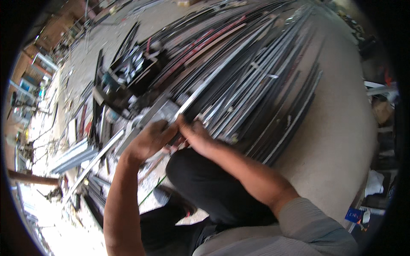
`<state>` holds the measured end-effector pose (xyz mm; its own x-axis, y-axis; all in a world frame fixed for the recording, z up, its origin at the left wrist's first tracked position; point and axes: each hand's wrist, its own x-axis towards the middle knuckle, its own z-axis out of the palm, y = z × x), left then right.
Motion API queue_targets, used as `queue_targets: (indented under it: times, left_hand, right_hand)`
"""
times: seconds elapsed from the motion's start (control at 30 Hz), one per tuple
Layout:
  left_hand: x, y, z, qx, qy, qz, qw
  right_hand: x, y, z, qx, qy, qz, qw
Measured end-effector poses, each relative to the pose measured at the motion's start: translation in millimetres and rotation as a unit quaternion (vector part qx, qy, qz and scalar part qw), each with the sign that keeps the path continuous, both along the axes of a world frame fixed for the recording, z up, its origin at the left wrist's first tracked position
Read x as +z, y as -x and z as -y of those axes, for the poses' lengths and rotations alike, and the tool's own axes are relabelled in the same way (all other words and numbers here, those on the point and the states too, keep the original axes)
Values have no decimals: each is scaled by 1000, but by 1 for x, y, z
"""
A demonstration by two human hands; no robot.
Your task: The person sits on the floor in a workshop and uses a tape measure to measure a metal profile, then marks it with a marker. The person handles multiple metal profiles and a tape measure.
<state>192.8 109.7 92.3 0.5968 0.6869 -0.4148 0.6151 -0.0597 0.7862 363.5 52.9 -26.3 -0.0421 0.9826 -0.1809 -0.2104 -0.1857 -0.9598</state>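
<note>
This is a metal workshop or fabrication yard — the concrete floor [337, 128] is spread with a wide heap of long metal bars and strips [256, 81] running from the centre out toward one o'clock. At ten o'clock stands a dark crate of metal offcuts [132, 70], and pale metal channels [74, 155] lie at nine o'clock — more scrap litters the ground beyond.
</note>
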Motion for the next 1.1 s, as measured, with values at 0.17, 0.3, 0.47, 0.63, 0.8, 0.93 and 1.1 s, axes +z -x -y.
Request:
queue_targets:
  times: [0.17, 0.3, 0.47, 0.63, 0.8, 0.93, 1.1]
  left_hand:
    - [6, 2, 3, 9, -15, -54, 998]
    - [0, -1, 4, -27, -77, -145, 986]
    - [-14, 42, 22, -57, -100, -207, 972]
    - [-1, 100, 57, -32, -85, -241, 966]
    - [3, 137, 89, -48, -124, -274, 953]
    - [8, 157, 108, -10, -71, -301, 951]
    - [-19, 204, 120, -18, -98, -269, 958]
  right_hand:
    - [-7, 7, -10, 64, 30, -54, 996]
    - [-20, -6, -22, 30, 107, -209, 972]
    - [-38, -19, -57, -110, 129, -381, 909]
    - [-58, -35, -91, -221, 147, -364, 893]
    - [-92, -39, -109, -279, 208, -315, 883]
    - [-78, 1, -90, -252, 206, -289, 900]
    - [-54, 20, -69, -230, 174, -330, 899]
